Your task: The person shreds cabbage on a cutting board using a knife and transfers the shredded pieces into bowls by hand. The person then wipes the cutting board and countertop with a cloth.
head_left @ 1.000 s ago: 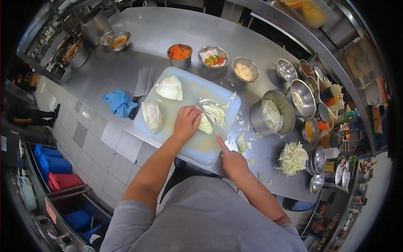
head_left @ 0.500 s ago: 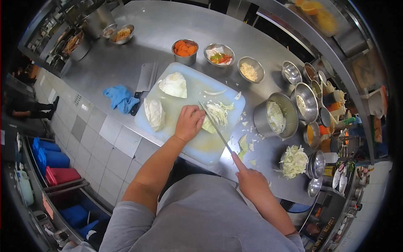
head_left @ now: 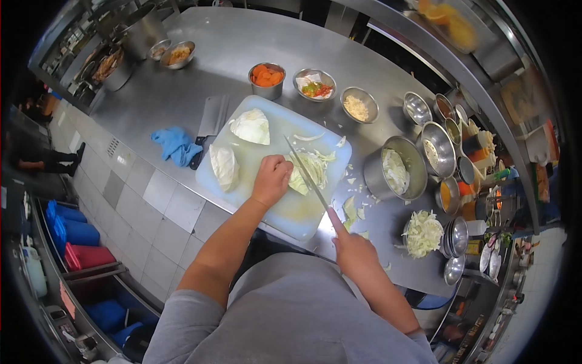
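My right hand [head_left: 357,256] is wrapped round the handle of a long, narrow kitchen knife [head_left: 310,180]. Its blade slants up and left over a partly shredded cabbage piece [head_left: 301,179] on the white cutting board [head_left: 276,212]. With curled fingers, my left hand [head_left: 273,180] presses at the left side of that piece; the fingertips are partly hidden. One cabbage wedge [head_left: 250,127] lies near the board's far edge and another cabbage wedge [head_left: 224,167] at its left. Cut shreds spread just right of the blade.
A cleaver [head_left: 213,116] and blue cloth [head_left: 175,145] lie left of the board. Behind it stand a pot of carrots [head_left: 267,77], a bowl of chopped peppers [head_left: 315,85] and a bowl of minced garlic [head_left: 359,105]. To the right are a deep pot [head_left: 376,173] and heaped shredded cabbage [head_left: 423,234].
The knife and my right hand have shifted slightly left and toward me. My left hand has moved little, its fingers more tucked in. The view has tilted slightly.
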### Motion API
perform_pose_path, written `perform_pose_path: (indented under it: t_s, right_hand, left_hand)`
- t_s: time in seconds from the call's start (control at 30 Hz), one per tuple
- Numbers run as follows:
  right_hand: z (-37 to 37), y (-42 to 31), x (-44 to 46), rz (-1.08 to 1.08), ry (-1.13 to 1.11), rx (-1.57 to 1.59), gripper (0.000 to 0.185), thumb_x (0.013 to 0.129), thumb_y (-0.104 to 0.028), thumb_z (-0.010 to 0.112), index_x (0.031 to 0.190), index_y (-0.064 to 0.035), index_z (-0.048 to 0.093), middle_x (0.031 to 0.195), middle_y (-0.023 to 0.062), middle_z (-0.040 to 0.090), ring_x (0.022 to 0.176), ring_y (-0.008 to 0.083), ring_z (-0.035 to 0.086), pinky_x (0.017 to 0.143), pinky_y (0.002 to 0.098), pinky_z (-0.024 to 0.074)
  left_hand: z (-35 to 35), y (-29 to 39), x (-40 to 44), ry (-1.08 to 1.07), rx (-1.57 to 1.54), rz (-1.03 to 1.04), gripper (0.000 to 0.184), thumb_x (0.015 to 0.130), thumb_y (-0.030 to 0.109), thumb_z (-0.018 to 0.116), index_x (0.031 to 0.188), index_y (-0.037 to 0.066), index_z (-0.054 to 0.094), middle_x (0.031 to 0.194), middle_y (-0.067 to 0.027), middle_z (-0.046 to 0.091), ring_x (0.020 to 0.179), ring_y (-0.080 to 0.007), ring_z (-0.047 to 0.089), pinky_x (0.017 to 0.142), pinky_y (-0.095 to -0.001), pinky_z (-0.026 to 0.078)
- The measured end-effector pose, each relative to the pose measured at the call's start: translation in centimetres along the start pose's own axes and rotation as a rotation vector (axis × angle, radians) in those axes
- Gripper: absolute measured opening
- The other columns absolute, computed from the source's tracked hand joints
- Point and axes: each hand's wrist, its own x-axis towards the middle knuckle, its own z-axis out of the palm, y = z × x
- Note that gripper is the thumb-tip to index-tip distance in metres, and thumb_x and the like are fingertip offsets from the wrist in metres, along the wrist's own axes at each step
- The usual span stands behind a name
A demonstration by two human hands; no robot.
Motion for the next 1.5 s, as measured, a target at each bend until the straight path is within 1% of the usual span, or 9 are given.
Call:
perform_pose_path:
  t_s: [0.23, 0.5, 0.63, 0.83, 0.97, 1.03, 1.2, 1.4, 1.5]
  right_hand:
    - [-2.7, -1.0, -5.2, 0.055, -0.161, -0.039, 0.074, 0.11, -0.024, 0.057, 0.174, -0.0344, 0.021, 0.091, 0.0269, 0.074, 0.085, 0.0461, 0.075, 0.08, 0.0568, 0.06]
    - [5.6, -0.4, 5.6, 0.026, -0.05, 0.07, 0.08, 0.109, -0.02, 0.058, 0.175, -0.0395, 0.015, 0.094, 0.0252, 0.075, 0.089, 0.0437, 0.076, 0.082, 0.0562, 0.0587]
    - [5.4, -0.4, 6.4, -0.001, -0.02, 0.076, 0.082, 0.109, -0.02, 0.059, 0.174, -0.0403, 0.014, 0.093, 0.0246, 0.075, 0.088, 0.0432, 0.076, 0.081, 0.0553, 0.0586]
    - [1.1, -0.9, 0.2, 0.01, 0.098, -0.047, 0.079, 0.109, -0.023, 0.059, 0.174, -0.0391, 0.018, 0.088, 0.0233, 0.073, 0.083, 0.0425, 0.075, 0.077, 0.0531, 0.0602]
    - [-1.8, -1.9, -4.6, 0.034, -0.009, -0.095, 0.078, 0.11, -0.025, 0.059, 0.174, -0.0391, 0.018, 0.094, 0.025, 0.074, 0.085, 0.0447, 0.074, 0.081, 0.0551, 0.0589]
    - [-2.1, -2.4, -5.6, 0.024, -0.042, -0.165, 0.075, 0.109, -0.023, 0.059, 0.174, -0.0372, 0.025, 0.087, 0.0227, 0.074, 0.079, 0.0434, 0.075, 0.078, 0.0546, 0.0608]
    - [0.3, -1.2, -3.1, 0.005, -0.045, -0.089, 0.078, 0.109, -0.021, 0.058, 0.175, -0.0373, 0.02, 0.087, 0.0233, 0.074, 0.081, 0.0431, 0.075, 0.077, 0.0543, 0.0604]
    - [6.7, -0.8, 5.5, -0.006, -0.002, 0.015, 0.081, 0.109, -0.019, 0.058, 0.175, -0.0377, 0.016, 0.092, 0.0231, 0.075, 0.086, 0.0422, 0.075, 0.077, 0.0549, 0.059]
    - [5.9, -0.2, 5.8, -0.048, 0.037, 0.092, 0.08, 0.109, -0.021, 0.059, 0.175, -0.0381, 0.017, 0.092, 0.0225, 0.075, 0.085, 0.0421, 0.075, 0.077, 0.0553, 0.0585]
  left_hand:
    - [-0.3, 0.1, 0.2, 0.007, 0.003, 0.015, 0.017, 0.093, 0.003, 0.074, 0.108, 0.007, 0.067, 0.11, -0.0136, 0.062, 0.107, -0.0377, 0.059, 0.094, -0.0463, 0.052]
    - [-0.8, -0.5, 0.3, -0.019, -0.067, 0.008, 0.017, 0.093, 0.003, 0.072, 0.109, 0.005, 0.067, 0.109, -0.0146, 0.065, 0.108, -0.0382, 0.06, 0.096, -0.0467, 0.051]
    - [-2.0, -0.8, -0.4, -0.072, -0.129, 0.009, 0.019, 0.095, 0.002, 0.071, 0.113, 0.006, 0.068, 0.115, -0.0147, 0.066, 0.113, -0.0388, 0.06, 0.1, -0.0463, 0.051]
    - [-2.3, 0.1, -1.2, -0.123, -0.082, -0.038, 0.021, 0.095, 0.004, 0.072, 0.116, 0.007, 0.068, 0.123, -0.0151, 0.061, 0.119, -0.0388, 0.058, 0.103, -0.0467, 0.051]
    - [-2.3, 0.0, -1.2, -0.129, -0.072, -0.055, 0.023, 0.095, 0.004, 0.072, 0.117, 0.007, 0.069, 0.121, -0.0148, 0.062, 0.118, -0.0386, 0.058, 0.102, -0.047, 0.051]
    - [-2.0, -0.2, -1.1, -0.109, -0.059, -0.028, 0.022, 0.095, 0.005, 0.073, 0.117, 0.007, 0.069, 0.121, -0.0144, 0.062, 0.117, -0.0383, 0.059, 0.101, -0.0472, 0.052]
    - [-2.0, -0.4, -0.8, -0.113, -0.07, -0.024, 0.02, 0.094, 0.006, 0.074, 0.113, 0.008, 0.071, 0.119, -0.0129, 0.063, 0.114, -0.0379, 0.059, 0.1, -0.047, 0.052]
    - [-2.2, -1.0, -0.9, -0.112, -0.095, 0.01, 0.019, 0.094, 0.006, 0.074, 0.113, 0.007, 0.071, 0.119, -0.0131, 0.065, 0.114, -0.0373, 0.06, 0.101, -0.0466, 0.051]
    - [-2.6, -1.3, -0.7, -0.092, -0.139, 0.013, 0.023, 0.094, 0.006, 0.074, 0.116, 0.008, 0.07, 0.12, -0.0134, 0.065, 0.115, -0.0374, 0.06, 0.102, -0.0459, 0.051]
